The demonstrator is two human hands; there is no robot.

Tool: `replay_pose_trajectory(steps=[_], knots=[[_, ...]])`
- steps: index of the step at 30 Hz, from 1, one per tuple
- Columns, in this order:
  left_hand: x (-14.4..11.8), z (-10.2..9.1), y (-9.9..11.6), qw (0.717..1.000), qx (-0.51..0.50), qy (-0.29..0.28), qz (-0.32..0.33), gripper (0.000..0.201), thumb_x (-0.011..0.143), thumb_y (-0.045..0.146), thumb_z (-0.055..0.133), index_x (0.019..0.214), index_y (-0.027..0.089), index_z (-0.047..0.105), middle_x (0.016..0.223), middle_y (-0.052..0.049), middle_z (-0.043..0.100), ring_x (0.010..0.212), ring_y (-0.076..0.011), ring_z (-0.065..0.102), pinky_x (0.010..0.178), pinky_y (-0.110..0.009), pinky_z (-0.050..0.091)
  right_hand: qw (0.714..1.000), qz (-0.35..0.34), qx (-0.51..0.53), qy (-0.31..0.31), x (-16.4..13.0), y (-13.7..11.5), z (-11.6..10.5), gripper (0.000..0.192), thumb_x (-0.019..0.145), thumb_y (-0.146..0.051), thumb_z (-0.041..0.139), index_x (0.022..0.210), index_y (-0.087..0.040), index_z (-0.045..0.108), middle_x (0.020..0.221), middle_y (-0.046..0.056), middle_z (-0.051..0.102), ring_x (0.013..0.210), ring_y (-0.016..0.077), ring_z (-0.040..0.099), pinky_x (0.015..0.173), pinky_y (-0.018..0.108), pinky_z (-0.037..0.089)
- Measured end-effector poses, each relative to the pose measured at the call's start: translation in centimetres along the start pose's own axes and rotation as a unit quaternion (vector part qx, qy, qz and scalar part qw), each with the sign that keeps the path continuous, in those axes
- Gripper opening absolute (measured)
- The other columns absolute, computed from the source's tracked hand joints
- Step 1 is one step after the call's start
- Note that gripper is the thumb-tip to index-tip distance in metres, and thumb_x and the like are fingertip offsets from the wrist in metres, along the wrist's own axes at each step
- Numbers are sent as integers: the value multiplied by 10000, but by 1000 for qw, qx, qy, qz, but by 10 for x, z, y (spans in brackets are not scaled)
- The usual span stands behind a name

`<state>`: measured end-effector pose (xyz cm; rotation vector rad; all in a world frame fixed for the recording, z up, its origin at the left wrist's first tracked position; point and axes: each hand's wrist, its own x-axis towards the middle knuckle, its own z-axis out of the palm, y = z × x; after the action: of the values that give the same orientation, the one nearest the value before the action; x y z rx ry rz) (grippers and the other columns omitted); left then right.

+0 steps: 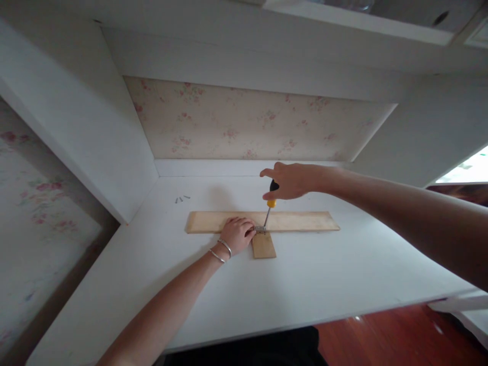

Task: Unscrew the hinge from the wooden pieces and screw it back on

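Note:
A long pale wooden board point(301, 221) lies flat across the white desktop. A short wooden piece point(264, 246) sticks out from its near side, about the middle. Over the joint lies a small metal hinge point(260, 230). My left hand point(237, 235) rests on the long board with curled fingers, thumb and forefinger closed at the hinge's left end. My right hand point(292, 181) is wrapped round the black and yellow handle of a screwdriver point(271, 202), its forefinger lifted off. The screwdriver stands slightly tilted, with its tip down at the hinge's right part.
Three small screws point(181, 199) lie on the desktop point(328, 274) at the back left. A white side panel point(84, 112) rises on the left, and a flowered wall point(244, 122) stands behind. A shelf point(354, 23) overhangs above. Reddish floor point(366, 335) shows beyond the front edge.

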<state>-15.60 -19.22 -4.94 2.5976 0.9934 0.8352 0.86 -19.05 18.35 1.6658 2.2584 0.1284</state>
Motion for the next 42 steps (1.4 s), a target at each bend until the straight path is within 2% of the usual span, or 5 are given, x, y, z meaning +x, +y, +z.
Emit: replay_pose_trajectory(steps=[10, 16, 31, 37, 42], knots=[[0, -1, 0, 1000, 4, 0, 0, 86, 828, 258, 578, 872, 221, 641, 977, 11, 664, 920, -166, 560, 879, -338, 367, 994, -106, 39, -13, 3, 11, -3, 597, 691, -367, 616, 1250, -217, 471, 1038, 101, 639, 860, 222, 596, 655, 288, 397], [0, -2, 2, 1000, 6, -2, -6, 90, 833, 264, 570, 869, 222, 641, 972, 3, 663, 915, -165, 561, 871, -337, 377, 997, -21, 36, -61, 0, 4, -4, 439, 806, -500, 449, 1058, -176, 602, 671, 69, 655, 637, 201, 601, 604, 305, 386], [1, -2, 2, 1000, 1, -11, -8, 99, 836, 253, 561, 876, 219, 645, 983, -11, 660, 934, -170, 557, 896, -339, 375, 993, -117, 6, -11, 1, 12, 2, 469, 670, -340, 633, 1117, -207, 585, 1094, 95, 617, 892, 214, 591, 679, 279, 388], [0, -3, 2, 1000, 7, -10, -7, 99, 832, 250, 566, 881, 220, 646, 987, -5, 664, 924, -172, 563, 891, -346, 371, 998, 17, 16, -52, 2, 5, -1, 494, 815, -548, 418, 1099, -180, 584, 705, 75, 659, 662, 211, 608, 626, 315, 380], [0, -4, 2, 1000, 5, -10, -5, 99, 835, 252, 561, 875, 218, 644, 987, -8, 664, 923, -173, 565, 890, -345, 373, 992, -119, 36, -3, 2, 8, 0, 414, 719, -281, 568, 1128, -216, 572, 1062, 92, 633, 858, 198, 600, 680, 281, 392]])
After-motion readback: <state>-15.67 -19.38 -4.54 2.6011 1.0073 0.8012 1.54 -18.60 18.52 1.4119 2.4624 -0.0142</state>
